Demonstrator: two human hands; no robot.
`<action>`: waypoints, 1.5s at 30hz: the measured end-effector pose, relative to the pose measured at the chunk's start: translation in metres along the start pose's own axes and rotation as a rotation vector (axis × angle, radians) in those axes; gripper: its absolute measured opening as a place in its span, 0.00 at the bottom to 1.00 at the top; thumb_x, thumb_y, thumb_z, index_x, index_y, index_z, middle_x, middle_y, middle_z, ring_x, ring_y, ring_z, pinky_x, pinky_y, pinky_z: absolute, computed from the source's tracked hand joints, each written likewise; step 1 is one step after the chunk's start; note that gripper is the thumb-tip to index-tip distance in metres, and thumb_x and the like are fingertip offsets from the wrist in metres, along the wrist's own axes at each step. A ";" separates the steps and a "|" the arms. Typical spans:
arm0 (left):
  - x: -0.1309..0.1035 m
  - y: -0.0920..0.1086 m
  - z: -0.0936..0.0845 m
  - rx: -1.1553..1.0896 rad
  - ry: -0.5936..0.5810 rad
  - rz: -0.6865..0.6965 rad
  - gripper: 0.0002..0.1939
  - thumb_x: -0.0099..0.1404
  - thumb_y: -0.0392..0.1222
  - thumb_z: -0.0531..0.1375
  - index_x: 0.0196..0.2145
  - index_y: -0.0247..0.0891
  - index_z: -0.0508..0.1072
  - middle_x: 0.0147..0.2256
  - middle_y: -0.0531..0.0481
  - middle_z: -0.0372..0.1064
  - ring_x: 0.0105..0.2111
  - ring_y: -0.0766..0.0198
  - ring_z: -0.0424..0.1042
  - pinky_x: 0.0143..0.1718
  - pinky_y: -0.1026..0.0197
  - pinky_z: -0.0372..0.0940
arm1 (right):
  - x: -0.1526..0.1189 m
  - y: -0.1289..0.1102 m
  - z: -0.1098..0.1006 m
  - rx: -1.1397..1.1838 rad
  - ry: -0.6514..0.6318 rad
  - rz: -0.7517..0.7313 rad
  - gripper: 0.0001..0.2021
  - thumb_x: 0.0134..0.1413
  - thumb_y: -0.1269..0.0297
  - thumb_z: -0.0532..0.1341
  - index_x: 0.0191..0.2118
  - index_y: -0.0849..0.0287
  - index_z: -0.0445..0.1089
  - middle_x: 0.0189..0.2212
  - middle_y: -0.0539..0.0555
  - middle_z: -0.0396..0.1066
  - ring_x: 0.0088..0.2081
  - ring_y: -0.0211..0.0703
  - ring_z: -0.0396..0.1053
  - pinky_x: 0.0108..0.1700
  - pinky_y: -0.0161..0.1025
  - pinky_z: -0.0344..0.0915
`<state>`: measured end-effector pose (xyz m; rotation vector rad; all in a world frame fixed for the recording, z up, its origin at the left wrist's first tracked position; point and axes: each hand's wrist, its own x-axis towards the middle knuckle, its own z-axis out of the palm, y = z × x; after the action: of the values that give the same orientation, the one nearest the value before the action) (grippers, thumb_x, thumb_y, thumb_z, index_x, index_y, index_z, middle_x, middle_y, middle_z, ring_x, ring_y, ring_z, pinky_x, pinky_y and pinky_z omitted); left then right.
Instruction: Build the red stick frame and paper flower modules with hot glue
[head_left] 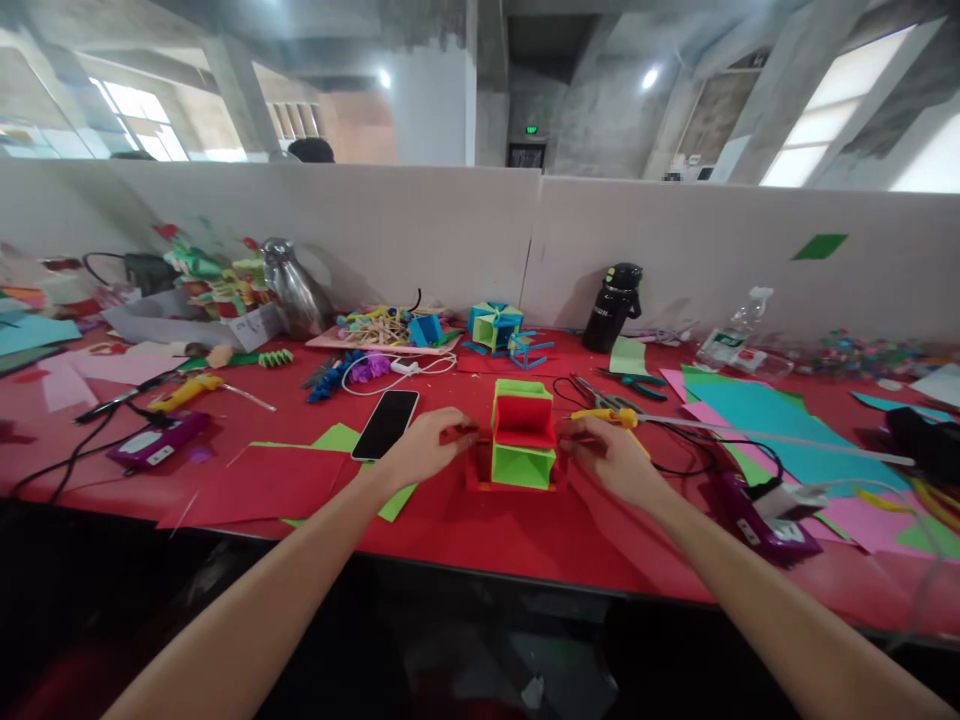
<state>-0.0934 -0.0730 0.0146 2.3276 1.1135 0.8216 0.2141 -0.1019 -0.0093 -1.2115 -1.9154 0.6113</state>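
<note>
A small model (523,466) of red and bright green sheet material, perhaps craft foam or card, stands on the red tabletop in front of me. Its green open-fronted boxes have a red piece set between them, and a low red base shows at the bottom. My left hand (429,446) has its fingertips curled against the model's left side. On the opposite side my right hand (611,458) pinches with thumb and fingers at the right edge. The exact contact points are partly hidden by the fingers.
Left of the model lie a phone (385,424), red sheets (281,485) and a yellow glue gun (187,390). To the right are scissors (611,400), pliers (637,383), a purple power strip (761,520) and coloured sheets (787,415). A black bottle (613,310) stands behind, before a white partition (420,225).
</note>
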 end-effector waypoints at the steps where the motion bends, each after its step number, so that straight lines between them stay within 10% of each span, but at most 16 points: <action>1: 0.001 -0.001 0.002 0.003 0.021 0.002 0.11 0.68 0.44 0.57 0.40 0.39 0.77 0.39 0.48 0.75 0.40 0.61 0.73 0.43 0.60 0.66 | 0.000 -0.001 0.001 0.003 0.006 -0.002 0.06 0.58 0.66 0.59 0.39 0.58 0.72 0.37 0.54 0.75 0.39 0.45 0.73 0.45 0.43 0.69; 24: -0.005 0.004 0.011 0.305 0.279 0.019 0.10 0.64 0.32 0.54 0.34 0.39 0.75 0.36 0.49 0.77 0.39 0.58 0.72 0.44 0.56 0.61 | -0.004 -0.014 0.016 -0.137 0.148 -0.140 0.05 0.58 0.70 0.57 0.36 0.58 0.69 0.33 0.55 0.73 0.36 0.46 0.70 0.41 0.43 0.66; 31: -0.001 0.001 0.013 0.233 0.268 -0.010 0.12 0.63 0.32 0.53 0.35 0.38 0.77 0.34 0.48 0.78 0.36 0.59 0.73 0.43 0.56 0.64 | 0.000 -0.009 0.012 -0.145 0.147 -0.126 0.05 0.60 0.67 0.57 0.36 0.57 0.71 0.33 0.53 0.74 0.37 0.45 0.71 0.43 0.43 0.67; 37: -0.002 -0.006 0.011 0.217 0.267 -0.021 0.12 0.68 0.39 0.54 0.40 0.38 0.77 0.40 0.46 0.77 0.42 0.58 0.73 0.46 0.57 0.64 | -0.007 -0.015 0.009 -0.119 0.214 -0.156 0.17 0.62 0.59 0.59 0.56 0.53 0.68 0.54 0.58 0.70 0.55 0.50 0.67 0.56 0.50 0.64; 45: -0.001 -0.011 0.018 0.235 0.217 0.002 0.12 0.71 0.42 0.55 0.43 0.37 0.77 0.40 0.46 0.76 0.42 0.59 0.72 0.45 0.58 0.63 | -0.009 -0.048 0.014 -0.260 0.265 -0.347 0.13 0.61 0.61 0.62 0.51 0.52 0.72 0.43 0.57 0.69 0.47 0.49 0.68 0.52 0.49 0.66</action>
<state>-0.0876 -0.0695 -0.0057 2.4733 1.3648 1.0121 0.1797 -0.1312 0.0146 -1.0190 -1.9517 0.0168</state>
